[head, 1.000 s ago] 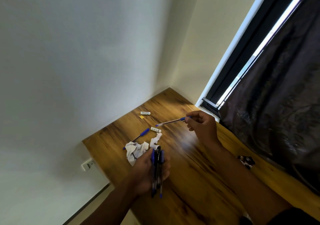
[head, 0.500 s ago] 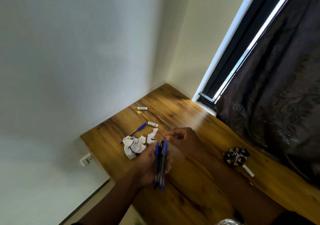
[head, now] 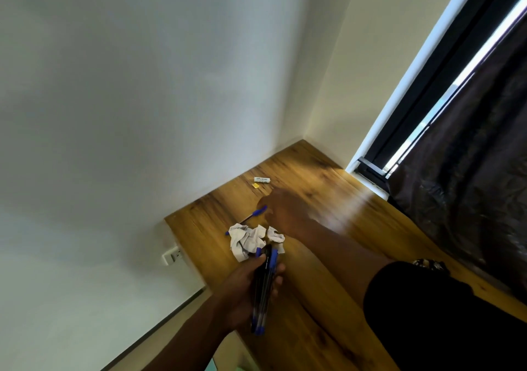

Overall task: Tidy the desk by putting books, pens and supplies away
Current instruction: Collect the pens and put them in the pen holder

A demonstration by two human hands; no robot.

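We are gathering pens: our left hand [head: 251, 281] is gripping a pen bundle [head: 263, 288] at lower centre while our blurred right hand [head: 285, 211], its grip unreadable, is reaching over the tabletop [head: 328, 188] beside the loose blue pen [head: 251, 216], likely next to be picked up.

Pens [head: 263, 288] in left hand [head: 248, 288], blurred right hand [head: 285, 211] over desk [head: 356, 228]

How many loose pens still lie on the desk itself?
1: a blue pen beside the crumpled paper. The right hand may hide another.
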